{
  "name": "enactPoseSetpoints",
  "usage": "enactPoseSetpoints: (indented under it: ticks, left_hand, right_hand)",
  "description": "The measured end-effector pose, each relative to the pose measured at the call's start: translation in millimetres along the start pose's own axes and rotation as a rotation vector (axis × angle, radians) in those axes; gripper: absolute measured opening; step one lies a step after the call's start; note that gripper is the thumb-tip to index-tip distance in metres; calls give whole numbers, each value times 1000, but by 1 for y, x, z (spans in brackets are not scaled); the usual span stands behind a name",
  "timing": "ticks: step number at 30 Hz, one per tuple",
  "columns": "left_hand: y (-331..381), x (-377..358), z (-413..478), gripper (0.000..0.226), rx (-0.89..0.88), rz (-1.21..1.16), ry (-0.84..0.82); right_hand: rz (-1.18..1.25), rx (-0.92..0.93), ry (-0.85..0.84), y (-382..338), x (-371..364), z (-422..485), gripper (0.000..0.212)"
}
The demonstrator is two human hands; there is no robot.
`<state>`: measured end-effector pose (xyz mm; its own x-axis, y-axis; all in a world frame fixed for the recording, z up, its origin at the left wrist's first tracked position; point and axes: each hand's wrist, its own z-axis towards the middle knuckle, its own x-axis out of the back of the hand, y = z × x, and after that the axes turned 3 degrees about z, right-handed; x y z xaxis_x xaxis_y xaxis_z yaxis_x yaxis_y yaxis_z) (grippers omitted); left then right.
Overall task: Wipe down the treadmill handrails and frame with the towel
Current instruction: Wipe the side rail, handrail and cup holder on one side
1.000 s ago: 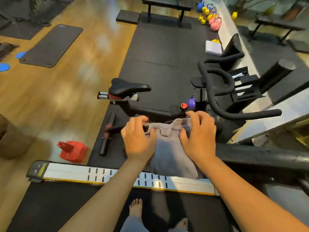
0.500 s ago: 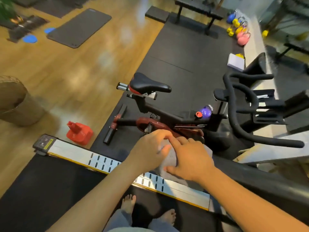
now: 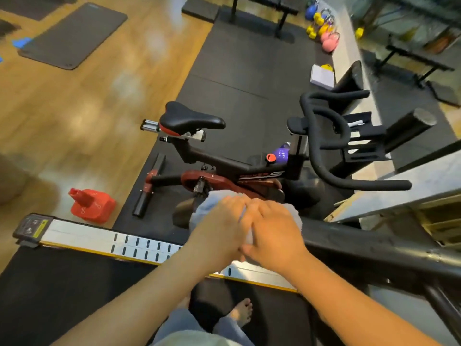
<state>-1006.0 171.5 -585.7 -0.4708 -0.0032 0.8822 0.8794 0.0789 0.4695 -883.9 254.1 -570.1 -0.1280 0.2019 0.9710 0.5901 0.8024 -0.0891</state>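
Wooden floor and black rubber mats filled the gym around the person, who stood barefoot on the treadmill belt (image 3: 62, 290). Both hands were closed on a grey towel (image 3: 212, 203), bunched on the end of the black handrail (image 3: 374, 248). The left hand (image 3: 219, 233) covered the towel's left part and the right hand (image 3: 274, 236) lay just beside it, the two hands touching each other. From under the right hand the handrail ran away to the right. Below the hands lay the silver side rail (image 3: 87, 236) of the treadmill frame. Just beyond the hands stood a black and red exercise bike (image 3: 224, 171). Far to the left of the left hand, a red weight (image 3: 92, 206) sat on the floor.
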Motion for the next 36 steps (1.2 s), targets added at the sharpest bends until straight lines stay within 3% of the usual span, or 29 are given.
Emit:
enactPoseSetpoints:
  ticks: [3,6,8,11,13,16,19,21,23,27,30,36]
  left_hand:
    - [33,-29,28,96,-301,135,-77]
    - [62,-31,55,115,-397,166,-184]
    - [64,-29,60,123,-389,179,-187]
    - [47,-27,51,132,-300,154,-134]
    - [28,-23,36,131,-264,152,-116]
    - [-9,-10,17,123,-176,188,-94]
    - [-50,-8,6,82,-27,121,-105]
    - [-79,-18,-7,88,176,9,-109]
    - [-89,-17,-25,93,254,-40,-83]
    - [-61,11,-43,94,56,-54,30]
    - [-35,8,-42,88,-50,-22,-4]
    - [34,-31,-1,104,-321,38,-76]
  right_hand:
    - [1,-110,28,45,5,-41,81]
    - [-106,-204,25,69,12,-61,88]
    - [-126,-250,-76,69,18,-56,86]
    - [-146,-183,-274,55,29,-31,93]
    - [-142,-126,-302,41,25,-17,96]
    - [-139,-81,-164,2,14,2,87]
    - [-114,-81,-77,-44,0,21,81]
    - [-126,-71,-38,-67,-7,34,86]
    - [-113,-37,5,-76,-14,42,94]
    - [-101,76,103,-58,-20,27,90]
    - [-88,136,102,-31,-18,-4,90]
    - [-138,40,69,61,-5,-70,97]
